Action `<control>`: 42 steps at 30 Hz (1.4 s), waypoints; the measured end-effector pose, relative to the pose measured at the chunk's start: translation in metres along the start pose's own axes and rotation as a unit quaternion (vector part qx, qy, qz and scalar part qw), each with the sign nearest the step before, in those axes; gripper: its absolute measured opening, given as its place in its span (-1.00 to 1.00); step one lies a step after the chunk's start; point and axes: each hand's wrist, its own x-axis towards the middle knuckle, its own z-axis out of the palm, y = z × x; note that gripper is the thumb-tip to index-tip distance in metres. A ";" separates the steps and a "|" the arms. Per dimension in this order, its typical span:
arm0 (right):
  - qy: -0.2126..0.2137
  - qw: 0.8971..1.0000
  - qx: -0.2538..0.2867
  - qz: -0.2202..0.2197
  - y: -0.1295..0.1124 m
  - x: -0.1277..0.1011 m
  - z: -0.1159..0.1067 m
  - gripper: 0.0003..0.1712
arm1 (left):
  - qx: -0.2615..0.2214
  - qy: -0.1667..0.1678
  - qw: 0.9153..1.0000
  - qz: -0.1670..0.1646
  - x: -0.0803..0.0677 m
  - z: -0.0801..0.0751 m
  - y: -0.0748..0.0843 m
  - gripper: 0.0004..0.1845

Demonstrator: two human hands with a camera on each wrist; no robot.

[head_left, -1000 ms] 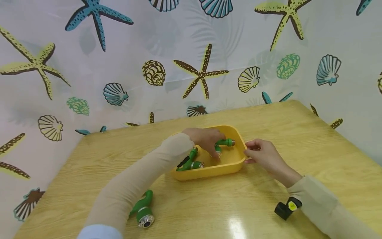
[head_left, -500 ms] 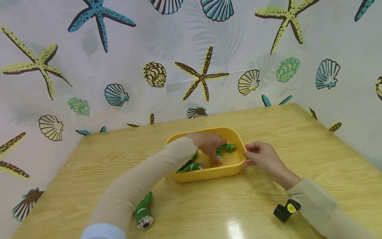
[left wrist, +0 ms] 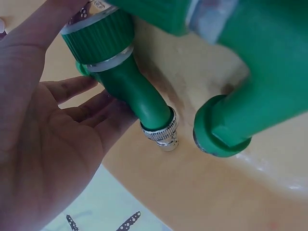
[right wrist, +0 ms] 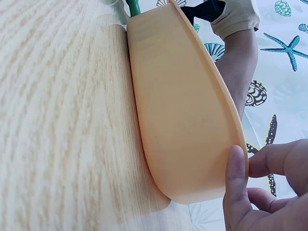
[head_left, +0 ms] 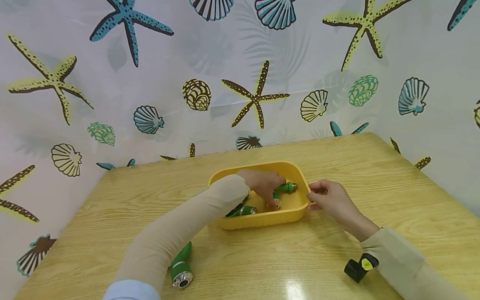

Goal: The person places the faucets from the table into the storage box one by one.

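In the head view my left hand (head_left: pixel 260 183) reaches into a yellow plastic tray (head_left: pixel 262 220) and grips a green tap (head_left: pixel 286 187). This tap (left wrist: pixel 144 96) has a ribbed body, a bent spout and silver collars in the left wrist view. My thumb lies against its wide end, with my fingers behind the body. A second green tap (head_left: pixel 247 211) lies in the tray's left part, partly hidden by my left sleeve. My right hand (head_left: pixel 330 196) pinches the tray's right rim between thumb and fingers, also plain in the right wrist view.
Another green tap (head_left: pixel 181 268) lies on the wooden table (head_left: pixel 270 254) at the front left, partly behind my left forearm. A wrist camera (head_left: pixel 358 266) sits by my right sleeve. A white cloth (head_left: pixel 217 125) printed with starfish and shells hangs behind the table.
The head view has tilted slightly. My left hand stays around the tap in the tray, and its sleeve now covers more of the second tap. My right hand keeps its hold on the rim.
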 end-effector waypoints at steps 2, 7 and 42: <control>0.000 1.000 -0.001 -0.001 -0.001 0.000 0.001 -0.58 | 0.000 0.000 1.000 -0.002 0.000 0.001 0.000 -0.12; 0.001 1.000 -0.002 -0.002 -0.001 0.000 0.001 -0.58 | -0.001 0.005 1.000 0.003 -0.002 0.002 -0.002 -0.13; 0.000 1.000 -0.018 -0.003 0.000 0.002 0.001 -0.57 | -0.018 0.123 0.992 0.038 -0.022 -0.004 -0.014 -0.16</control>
